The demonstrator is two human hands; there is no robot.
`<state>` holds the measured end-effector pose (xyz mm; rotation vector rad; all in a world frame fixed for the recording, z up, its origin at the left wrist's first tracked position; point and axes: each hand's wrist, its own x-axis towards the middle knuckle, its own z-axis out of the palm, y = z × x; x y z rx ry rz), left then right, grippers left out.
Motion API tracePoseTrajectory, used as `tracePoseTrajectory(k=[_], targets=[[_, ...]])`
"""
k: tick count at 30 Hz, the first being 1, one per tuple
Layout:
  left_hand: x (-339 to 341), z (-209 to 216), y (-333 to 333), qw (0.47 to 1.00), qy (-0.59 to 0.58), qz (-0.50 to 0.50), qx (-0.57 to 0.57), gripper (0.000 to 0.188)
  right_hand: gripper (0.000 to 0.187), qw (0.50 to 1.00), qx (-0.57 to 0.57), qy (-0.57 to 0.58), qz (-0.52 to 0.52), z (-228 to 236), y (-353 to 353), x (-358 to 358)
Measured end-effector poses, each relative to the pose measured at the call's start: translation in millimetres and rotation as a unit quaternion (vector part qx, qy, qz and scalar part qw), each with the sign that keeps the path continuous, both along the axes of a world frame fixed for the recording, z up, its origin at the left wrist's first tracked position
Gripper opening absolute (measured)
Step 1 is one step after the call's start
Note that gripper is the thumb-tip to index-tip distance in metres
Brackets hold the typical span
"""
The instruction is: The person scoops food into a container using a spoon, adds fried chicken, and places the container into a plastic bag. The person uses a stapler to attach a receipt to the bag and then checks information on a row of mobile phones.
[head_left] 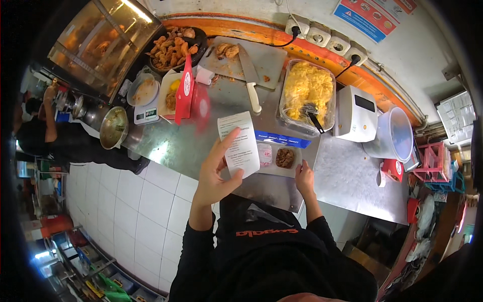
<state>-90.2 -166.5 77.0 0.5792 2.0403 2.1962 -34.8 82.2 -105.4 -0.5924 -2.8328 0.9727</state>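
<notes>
My left hand (215,173) grips a printed paper receipt (246,160) between thumb and fingers, held up above the steel counter (211,121). Close to my body sits an open white meal box (286,172) with a blue flap (283,139) along its far side. Inside it lie a white packet with red print (264,155) and a small cup of dark brown food (285,158). At the box's near right corner, my right hand (305,180) has its fingers curled in a pinch, seemingly on the edge; the exact contact is too small to make out.
Behind the box stands a clear tub of yellow food (308,83) with a black utensil (316,121). A knife (247,70) lies across a cutting board (274,55). A red food box (185,93), a scale (146,115) and a pan (113,127) stand left; a white machine (356,116) right. A co-worker (50,136) is far left.
</notes>
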Motion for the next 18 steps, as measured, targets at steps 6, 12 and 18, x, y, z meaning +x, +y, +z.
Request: tracePoseTrajectory(k=[6,12,18], targets=[[3.4,11.5,4.1,0.999,-0.011,-0.052,0.011,0.066,0.022,0.998,0.035,-0.023,-0.043,-6.6,28.3,24.6],[9.8,15.1,0.3,0.996,0.004,-0.091,0.026,0.066,0.02,0.998,-0.022,-0.001,-0.06,-1.1,30.9,41.3],[16.3,22.6,-3.7,0.995,0.04,-0.093,0.015,0.067,0.023,0.994,-0.065,-0.001,-0.088,2.9,24.2,40.7]])
